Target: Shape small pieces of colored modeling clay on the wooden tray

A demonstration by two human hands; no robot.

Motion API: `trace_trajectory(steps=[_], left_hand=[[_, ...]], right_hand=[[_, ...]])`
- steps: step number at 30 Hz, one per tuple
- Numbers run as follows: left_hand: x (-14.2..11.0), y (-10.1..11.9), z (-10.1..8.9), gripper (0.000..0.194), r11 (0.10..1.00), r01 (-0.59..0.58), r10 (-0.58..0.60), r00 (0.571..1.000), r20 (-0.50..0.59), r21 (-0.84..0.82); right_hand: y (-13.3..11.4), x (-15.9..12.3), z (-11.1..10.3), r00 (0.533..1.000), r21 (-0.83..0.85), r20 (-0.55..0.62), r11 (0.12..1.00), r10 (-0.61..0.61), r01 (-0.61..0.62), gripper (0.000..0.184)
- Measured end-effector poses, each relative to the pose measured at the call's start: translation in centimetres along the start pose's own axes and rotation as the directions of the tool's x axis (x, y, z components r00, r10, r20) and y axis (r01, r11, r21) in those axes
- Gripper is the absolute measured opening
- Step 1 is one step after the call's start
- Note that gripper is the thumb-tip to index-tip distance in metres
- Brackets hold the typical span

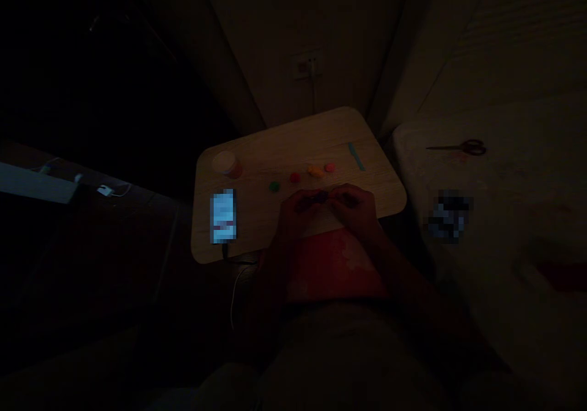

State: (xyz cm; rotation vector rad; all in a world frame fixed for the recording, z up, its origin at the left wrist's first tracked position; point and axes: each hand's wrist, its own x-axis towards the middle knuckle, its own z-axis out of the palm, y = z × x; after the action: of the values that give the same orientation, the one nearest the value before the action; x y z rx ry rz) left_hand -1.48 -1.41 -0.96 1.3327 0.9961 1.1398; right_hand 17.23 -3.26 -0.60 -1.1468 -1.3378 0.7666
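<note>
Over the near edge of a small light wood table (257, 148), my left hand (296, 210) and my right hand (354, 208) are close together with bent fingers. Between their fingertips is a small dark lump (320, 196), apparently modelling clay; the dim light hides its exact shape. Just beyond my hands lie a green clay lump (274, 186), a red one (295, 178), an orange one (315, 170) and a pink one (329, 167). A flat teal strip (356, 156), perhaps a plastic clay knife, rests farther to the right.
At the table's left stand a lidded tub (225, 162) and a lit phone (223, 216) with a cable (225, 252). Scissors (472, 147) and a blurred-out object (449, 216) lie on the pale surface at right. A wall socket (307, 65) holds a plug.
</note>
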Motion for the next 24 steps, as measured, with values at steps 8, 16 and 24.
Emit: trace_trajectory(steps=[8, 16, 24], left_hand=[[-0.28, 0.20, 0.20, 0.043, 1.000, 0.014, -0.013, 1.000, 0.018, -0.024], [-0.09, 0.31, 0.32, 0.041, 0.997, -0.073, 0.074, 0.997, 0.009, -0.017], [0.25, 0.53, 0.04, 0.032, 0.967, -0.236, 0.236, 0.972, 0.012, 0.094]], right_hand=[[0.40, -0.27, 0.33, 0.997, 0.049, -0.044, 0.997, 0.061, -0.059, 0.020], [0.44, -0.12, 0.23, 0.998, 0.081, -0.012, 0.995, 0.063, -0.062, 0.020], [0.53, 0.01, 0.23, 0.994, 0.091, 0.017, 0.990, 0.111, -0.112, 0.018]])
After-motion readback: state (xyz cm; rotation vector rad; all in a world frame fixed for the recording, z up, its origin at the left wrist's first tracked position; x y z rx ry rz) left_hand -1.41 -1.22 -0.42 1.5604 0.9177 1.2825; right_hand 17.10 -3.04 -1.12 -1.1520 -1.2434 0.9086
